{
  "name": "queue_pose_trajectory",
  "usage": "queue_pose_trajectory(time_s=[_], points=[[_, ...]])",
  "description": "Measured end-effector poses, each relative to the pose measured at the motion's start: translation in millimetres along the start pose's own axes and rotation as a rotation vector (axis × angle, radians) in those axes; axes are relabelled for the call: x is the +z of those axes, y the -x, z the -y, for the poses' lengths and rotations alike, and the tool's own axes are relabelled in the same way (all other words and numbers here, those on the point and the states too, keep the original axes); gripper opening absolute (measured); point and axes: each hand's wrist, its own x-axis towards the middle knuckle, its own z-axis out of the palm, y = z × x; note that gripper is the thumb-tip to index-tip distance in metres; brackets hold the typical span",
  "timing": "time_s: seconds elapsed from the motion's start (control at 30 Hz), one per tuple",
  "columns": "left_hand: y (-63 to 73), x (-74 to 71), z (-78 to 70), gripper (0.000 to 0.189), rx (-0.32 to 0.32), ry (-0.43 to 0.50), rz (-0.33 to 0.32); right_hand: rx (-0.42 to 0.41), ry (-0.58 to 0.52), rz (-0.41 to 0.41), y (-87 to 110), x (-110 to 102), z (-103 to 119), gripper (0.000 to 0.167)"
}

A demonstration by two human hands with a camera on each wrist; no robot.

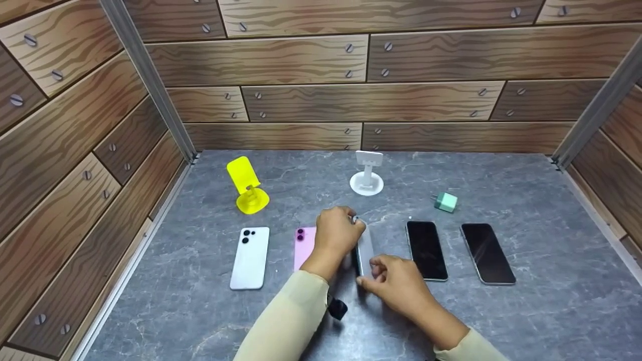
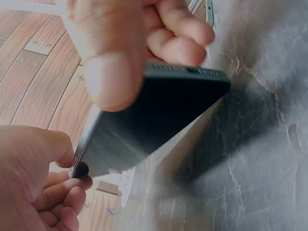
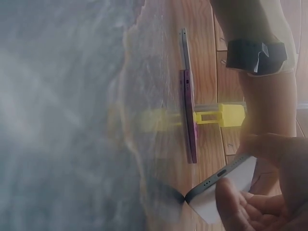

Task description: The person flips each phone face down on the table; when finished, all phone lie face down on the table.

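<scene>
Both hands hold a dark-screened phone (image 1: 366,245), tipped up on its long edge with its pale back to the right. My left hand (image 1: 337,233) pinches the far end between thumb and fingers. At the near end, where the charging port shows, my right hand (image 1: 401,283) grips with its thumb (image 2: 113,79) on the screen side and fingers on the back. In the right wrist view one corner of the phone (image 3: 219,175) is right at the tabletop. A pink phone (image 1: 303,245) lies to the left, partly hidden by the left hand.
A white phone (image 1: 250,258) lies far left; two black-screened phones (image 1: 426,249) (image 1: 488,253) lie on the right. Behind stand a yellow phone stand (image 1: 244,173), a white phone stand (image 1: 366,184) and a green charger plug (image 1: 446,202). Wood-patterned walls (image 1: 306,62) enclose the grey table (image 1: 165,301).
</scene>
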Motion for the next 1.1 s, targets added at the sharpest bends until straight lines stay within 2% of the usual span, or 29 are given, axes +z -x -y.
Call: queue_pose_trajectory(time_s=[0.23, 0.43, 0.6, 0.87, 1.1], points=[[2.7, 1.8, 6.7, 0.023, -0.023, 0.103, -0.015, 0.077, 0.007, 0.030, 0.0, -3, -4, 0.057], [2.8, 2.8, 11.1, 0.023, -0.017, 0.144, -0.008, 0.090, 0.013, 0.044, -0.4, -5, -7, 0.075], [3.1, 4.2, 14.9, 0.025, -0.037, 0.168, 0.000, 0.090, 0.034, 0.052, -1.2, -6, -11, 0.078], [3.9, 7.1, 22.1, 0.027, -0.030, 0.194, -0.012, 0.029, 0.054, 0.051, -1.3, -5, -14, 0.080], [6.4, 8.3, 25.5, 0.025, 0.005, 0.220, -0.002, 0.061, 0.057, 0.104, -2.9, -7, -16, 0.091]])
